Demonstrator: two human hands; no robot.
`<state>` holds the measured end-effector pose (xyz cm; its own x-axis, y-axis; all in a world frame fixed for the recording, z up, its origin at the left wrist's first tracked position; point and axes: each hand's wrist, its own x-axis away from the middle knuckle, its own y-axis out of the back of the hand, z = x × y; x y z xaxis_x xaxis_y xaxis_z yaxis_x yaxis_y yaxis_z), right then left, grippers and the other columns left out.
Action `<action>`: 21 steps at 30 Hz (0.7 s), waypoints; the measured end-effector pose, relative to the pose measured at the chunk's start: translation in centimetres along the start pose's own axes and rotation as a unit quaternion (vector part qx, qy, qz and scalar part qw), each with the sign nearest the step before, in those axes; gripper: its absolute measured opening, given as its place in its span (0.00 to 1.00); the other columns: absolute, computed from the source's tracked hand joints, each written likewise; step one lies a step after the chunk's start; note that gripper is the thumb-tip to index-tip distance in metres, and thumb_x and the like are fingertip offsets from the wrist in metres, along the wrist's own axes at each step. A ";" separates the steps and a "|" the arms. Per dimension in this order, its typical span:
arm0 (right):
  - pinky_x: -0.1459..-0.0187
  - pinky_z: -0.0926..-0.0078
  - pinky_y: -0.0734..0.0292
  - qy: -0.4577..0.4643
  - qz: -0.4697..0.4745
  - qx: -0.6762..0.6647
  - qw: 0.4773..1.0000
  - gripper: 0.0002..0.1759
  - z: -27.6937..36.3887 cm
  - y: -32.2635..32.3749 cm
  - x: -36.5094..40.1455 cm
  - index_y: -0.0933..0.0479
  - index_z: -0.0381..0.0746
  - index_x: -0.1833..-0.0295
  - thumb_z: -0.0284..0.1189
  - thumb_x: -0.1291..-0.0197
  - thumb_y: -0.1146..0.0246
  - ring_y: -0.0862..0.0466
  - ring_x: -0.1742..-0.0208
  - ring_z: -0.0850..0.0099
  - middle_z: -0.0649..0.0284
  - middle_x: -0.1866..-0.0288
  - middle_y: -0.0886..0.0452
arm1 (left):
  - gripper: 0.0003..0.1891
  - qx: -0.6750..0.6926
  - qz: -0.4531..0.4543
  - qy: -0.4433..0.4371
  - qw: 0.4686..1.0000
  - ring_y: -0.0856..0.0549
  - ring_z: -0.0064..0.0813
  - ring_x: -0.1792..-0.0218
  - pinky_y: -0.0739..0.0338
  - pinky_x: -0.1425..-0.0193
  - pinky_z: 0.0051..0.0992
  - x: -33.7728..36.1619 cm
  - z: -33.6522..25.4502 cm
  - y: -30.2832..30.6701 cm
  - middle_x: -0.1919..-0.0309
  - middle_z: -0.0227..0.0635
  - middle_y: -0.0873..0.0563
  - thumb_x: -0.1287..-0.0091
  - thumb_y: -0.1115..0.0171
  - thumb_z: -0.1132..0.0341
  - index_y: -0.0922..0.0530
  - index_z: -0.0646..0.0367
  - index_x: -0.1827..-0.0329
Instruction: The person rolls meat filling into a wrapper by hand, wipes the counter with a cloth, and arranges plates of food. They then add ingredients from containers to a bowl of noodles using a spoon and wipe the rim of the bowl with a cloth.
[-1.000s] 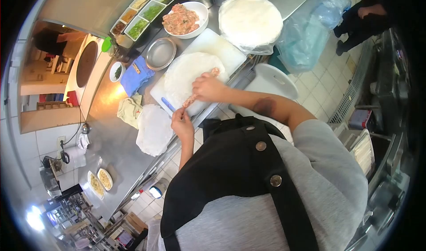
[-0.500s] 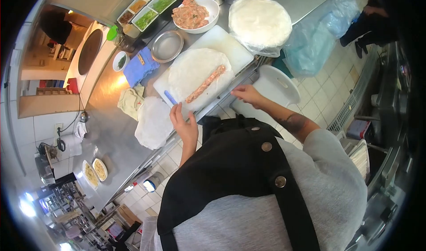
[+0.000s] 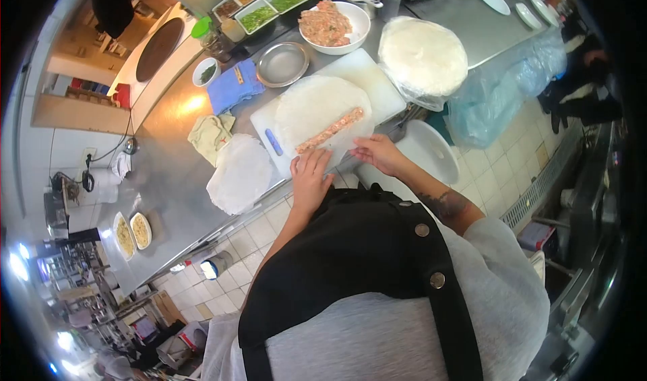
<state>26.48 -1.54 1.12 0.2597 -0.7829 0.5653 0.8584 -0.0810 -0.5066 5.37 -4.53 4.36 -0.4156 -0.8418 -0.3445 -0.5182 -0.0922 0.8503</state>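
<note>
A thin round dough sheet (image 3: 306,108) lies on the white cutting board (image 3: 377,78), with a strip of minced meat (image 3: 330,131) along its near side. My left hand (image 3: 312,177) rests at the sheet's near left edge, close to the end of the meat strip; its fingers are stretched out and its thumb stands apart. My right hand (image 3: 379,153) is at the near right edge, its fingertips pinched on the dough sheet. What lies under the fingers is partly hidden. A blue-handled tool (image 3: 273,142) lies on the board's left end.
Left of the board are another pale sheet (image 3: 239,175), a beige cloth (image 3: 210,138) and a blue cloth (image 3: 232,88). Beyond it stand a metal bowl (image 3: 283,64) and a minced meat bowl (image 3: 360,27). A wrapped dough stack (image 3: 423,56) is at the right, above a white stool (image 3: 431,152).
My left hand has moved right onto the near edge of the dough sheet. My right hand has come in to the sheet's near right edge. The view has shifted slightly.
</note>
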 end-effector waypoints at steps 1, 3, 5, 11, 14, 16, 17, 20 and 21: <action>0.59 0.82 0.23 0.009 0.014 -0.002 1.000 0.11 0.9 -0.4 -0.2 0.25 0.35 0.57 0.31 0.40 0.37 0.18 0.60 0.75 0.61 0.60 0.19 | 0.29 -0.002 -0.008 0.005 1.000 0.27 0.35 0.43 0.38 0.41 0.40 -0.3 0.3 -0.1 0.49 0.34 0.23 0.54 0.32 0.74 0.26 0.53 0.45; 0.55 0.80 0.22 0.017 0.034 0.004 0.999 0.11 2.6 -1.4 -0.5 0.25 0.34 0.56 0.31 0.39 0.38 0.17 0.56 0.73 0.59 0.58 0.19 | 0.24 -0.023 -0.050 -0.004 0.998 0.23 0.32 0.49 0.37 0.42 0.40 -1.0 1.0 -0.4 0.57 0.33 0.19 0.52 0.34 0.75 0.23 0.53 0.48; 0.55 0.78 0.22 0.039 0.034 -0.002 0.999 0.12 4.1 -2.6 -1.0 0.26 0.32 0.55 0.30 0.38 0.40 0.18 0.56 0.72 0.58 0.58 0.19 | 0.21 -0.035 -0.082 0.013 0.996 0.22 0.32 0.53 0.37 0.42 0.40 -2.0 2.1 -0.5 0.61 0.32 0.19 0.50 0.36 0.76 0.21 0.53 0.50; 0.51 0.75 0.22 0.094 0.066 0.006 0.993 0.15 6.8 -4.5 -4.5 0.26 0.30 0.49 0.29 0.37 0.42 0.18 0.52 0.69 0.55 0.51 0.19 | 0.15 -0.021 -0.161 0.075 0.984 0.21 0.35 0.59 0.33 0.47 0.36 -5.7 4.8 0.9 0.65 0.35 0.17 0.44 0.42 0.77 0.20 0.57 0.53; 0.50 0.74 0.23 0.215 0.083 0.233 0.945 0.17 7.3 -4.3 -6.9 0.26 0.31 0.44 0.28 0.37 0.43 0.18 0.51 0.66 0.54 0.47 0.20 | 0.16 -0.021 -0.200 0.111 0.973 0.21 0.38 0.58 0.32 0.48 0.38 -6.3 5.4 1.2 0.62 0.38 0.17 0.45 0.42 0.77 0.21 0.58 0.52; 0.51 0.74 0.23 0.273 0.082 0.324 0.902 0.18 7.2 -4.0 -7.7 0.27 0.32 0.43 0.27 0.37 0.42 0.19 0.51 0.67 0.54 0.47 0.20 | 0.18 -0.002 -0.194 0.067 0.979 0.21 0.41 0.55 0.32 0.46 0.41 -5.7 5.3 1.1 0.59 0.40 0.18 0.45 0.42 0.77 0.23 0.60 0.50; 0.51 0.74 0.23 0.329 0.077 0.404 0.850 0.19 7.2 -3.7 -8.1 0.27 0.33 0.42 0.26 0.38 0.42 0.19 0.51 0.67 0.54 0.46 0.20 | 0.18 -0.003 -0.198 0.071 0.978 0.21 0.41 0.55 0.32 0.46 0.41 -5.0 5.2 0.6 0.59 0.40 0.18 0.45 0.42 0.77 0.23 0.60 0.50; 0.50 0.71 0.24 0.321 0.127 0.545 0.764 0.18 8.5 -3.8 -7.2 0.25 0.33 0.45 0.24 0.42 0.41 0.18 0.51 0.64 0.52 0.47 0.20 | 0.21 0.078 -0.090 0.027 0.993 0.23 0.45 0.47 0.33 0.40 0.43 -3.4 4.0 -1.5 0.52 0.44 0.20 0.46 0.42 0.78 0.25 0.61 0.45; 0.50 0.71 0.24 0.320 0.130 0.547 0.763 0.18 8.3 -3.6 -7.3 0.25 0.33 0.45 0.24 0.42 0.41 0.18 0.51 0.64 0.52 0.47 0.20 | 0.23 0.054 -0.072 0.025 0.996 0.25 0.46 0.44 0.35 0.37 0.43 -3.2 3.2 -1.8 0.48 0.46 0.22 0.46 0.42 0.77 0.27 0.63 0.43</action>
<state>25.18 9.60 4.18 0.5147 -0.8544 -0.0718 0.7617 0.4172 0.4958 5.24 0.02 2.66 -0.2952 -0.8494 -0.4375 -0.6486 -0.1580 0.7445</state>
